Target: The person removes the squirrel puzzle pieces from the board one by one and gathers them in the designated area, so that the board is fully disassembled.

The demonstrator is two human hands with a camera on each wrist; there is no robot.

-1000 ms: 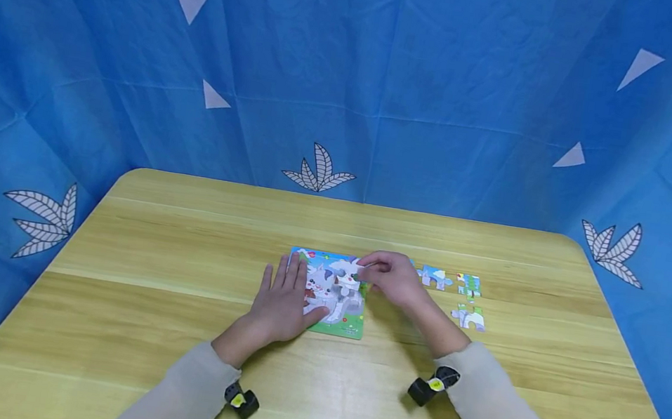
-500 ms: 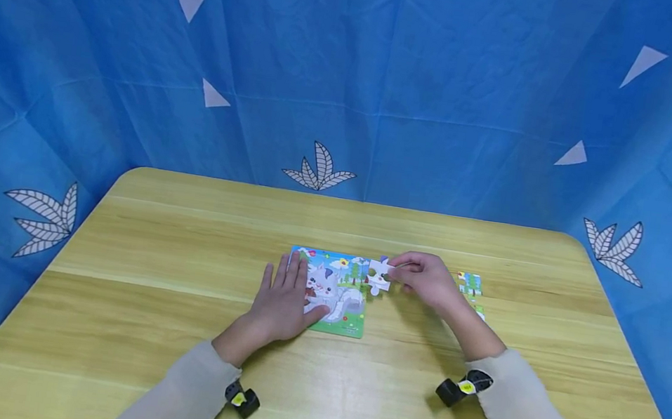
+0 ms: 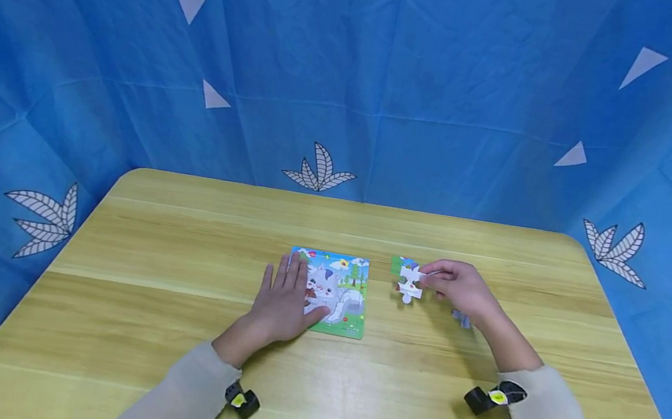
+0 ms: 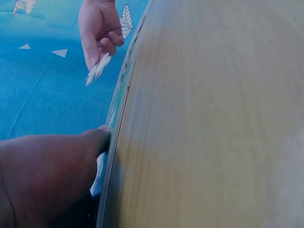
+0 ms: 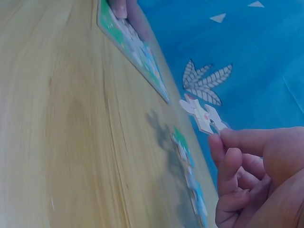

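My left hand [image 3: 279, 310] rests flat on the left side of a picture puzzle [image 3: 351, 323] showing a grey-white animal in a green meadow; its fingers are straight. To the right of the puzzle, my right hand [image 3: 467, 290] pinches a white jigsaw piece [image 3: 409, 286] between thumb and fingers. In the right wrist view that jigsaw piece [image 5: 199, 115] is held above the table, its shadow falling on the wood. Loose jigsaw pieces [image 5: 195, 192] lie beneath it, partly hidden from the head view by the right hand.
The wooden table [image 3: 179, 238] carries the puzzle near its middle. A green and blue jigsaw piece [image 3: 399, 265] shows behind the held one, and another piece [image 3: 460, 318] peeks out below the right hand. A blue patterned cloth [image 3: 453, 97] hangs around the table's back and sides.
My right hand has carried the white jigsaw piece from over the puzzle to the right, above the loose pieces. The left hand has stayed in place.
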